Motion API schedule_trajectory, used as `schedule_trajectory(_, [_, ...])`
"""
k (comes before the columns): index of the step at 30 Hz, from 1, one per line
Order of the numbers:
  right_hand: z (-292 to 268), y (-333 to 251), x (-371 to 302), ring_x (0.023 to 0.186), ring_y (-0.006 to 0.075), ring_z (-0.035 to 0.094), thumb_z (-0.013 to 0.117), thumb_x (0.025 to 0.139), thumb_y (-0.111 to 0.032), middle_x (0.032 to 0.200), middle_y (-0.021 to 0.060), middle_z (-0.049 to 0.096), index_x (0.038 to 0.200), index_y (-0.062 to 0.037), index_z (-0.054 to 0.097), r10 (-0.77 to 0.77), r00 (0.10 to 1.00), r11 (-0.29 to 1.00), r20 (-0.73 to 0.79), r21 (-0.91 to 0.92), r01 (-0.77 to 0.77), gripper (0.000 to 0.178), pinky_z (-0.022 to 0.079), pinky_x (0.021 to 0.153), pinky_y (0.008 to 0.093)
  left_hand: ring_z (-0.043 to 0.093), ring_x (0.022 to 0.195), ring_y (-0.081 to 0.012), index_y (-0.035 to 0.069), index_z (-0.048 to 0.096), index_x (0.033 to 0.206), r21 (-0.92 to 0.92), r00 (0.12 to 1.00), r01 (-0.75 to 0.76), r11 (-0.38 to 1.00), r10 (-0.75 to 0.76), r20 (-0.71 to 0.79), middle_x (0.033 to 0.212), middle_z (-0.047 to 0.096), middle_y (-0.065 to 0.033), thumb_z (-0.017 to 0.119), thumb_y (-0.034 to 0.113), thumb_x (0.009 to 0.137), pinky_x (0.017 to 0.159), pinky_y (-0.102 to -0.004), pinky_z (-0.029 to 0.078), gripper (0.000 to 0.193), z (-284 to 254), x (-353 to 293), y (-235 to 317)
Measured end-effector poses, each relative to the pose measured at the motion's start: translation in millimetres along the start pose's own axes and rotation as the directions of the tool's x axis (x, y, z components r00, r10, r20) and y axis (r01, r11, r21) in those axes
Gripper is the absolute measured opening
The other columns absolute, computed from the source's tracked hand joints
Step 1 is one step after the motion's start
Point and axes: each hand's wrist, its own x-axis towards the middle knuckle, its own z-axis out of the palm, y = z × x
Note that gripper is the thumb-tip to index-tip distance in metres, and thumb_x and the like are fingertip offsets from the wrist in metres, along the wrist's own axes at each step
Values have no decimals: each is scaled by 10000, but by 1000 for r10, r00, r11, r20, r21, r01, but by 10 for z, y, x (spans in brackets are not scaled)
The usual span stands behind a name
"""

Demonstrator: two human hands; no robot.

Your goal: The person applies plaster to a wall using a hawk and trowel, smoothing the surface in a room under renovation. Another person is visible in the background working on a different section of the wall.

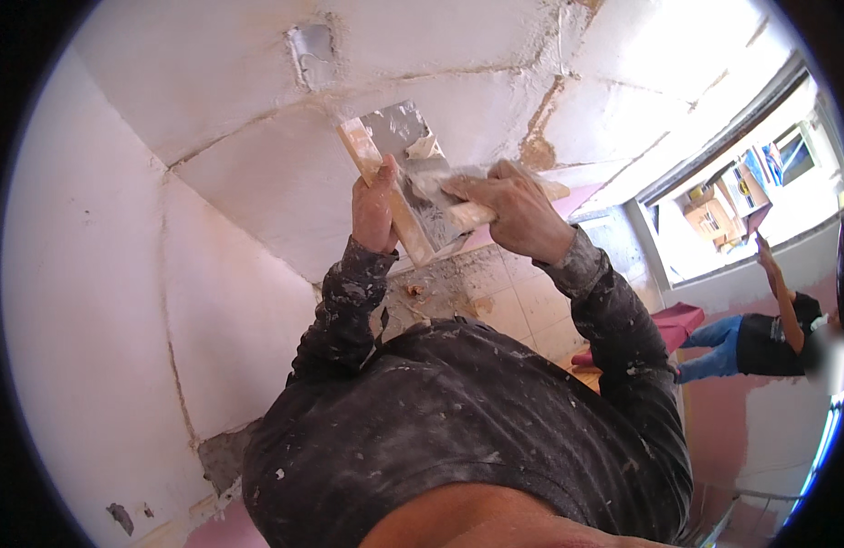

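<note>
My left hand (374, 212) is closed round the wooden bar along one edge of a wide plastering blade (399, 128). Grey, wet-looking plaster (431, 219) lies smeared over its metal face. In my right hand (527, 212) is a trowel with a pale wooden handle (473, 216); its fingers wrap the handle. The trowel's own blade, coated with plaster, is against or just over the wide blade, and I cannot tell whether they touch. Both tools are in front of a white wall (248, 173), apart from it as far as I can see.
Brown-edged seams and a recessed grey box (314, 44) mark the wall. Debris (415, 290) litters the tiled floor (504, 306) below. At right, a person (769, 342) in a dark top and jeans stands with arms raised near a window opening (741, 192) with cardboard boxes beyond.
</note>
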Motion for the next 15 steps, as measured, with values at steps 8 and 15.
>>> schedule_trajectory(8, [-231,245,-115,894,128,593,729,816,-4,1002,22,633,1149,-43,596,258,900,562,350,704,-435,361,511,822,332,625,1045,-223,34,508,1278,-117,987,-99,988,82,-139,1098,608,-89,510,336,1035,933,-389,521,388,-529,-133,381])
schedule_trajectory(15, [-507,-143,1082,997,249,542,661,827,-25,1292,-1,651,1304,-163,632,-388,880,914,-275,-240,328,497,446,952,361,619,1089,-242,38,462,1336,-230,964,-168,959,110,-244,1176,608,-98,516,319,1034,962,-400,503,416,-844,-321,496])
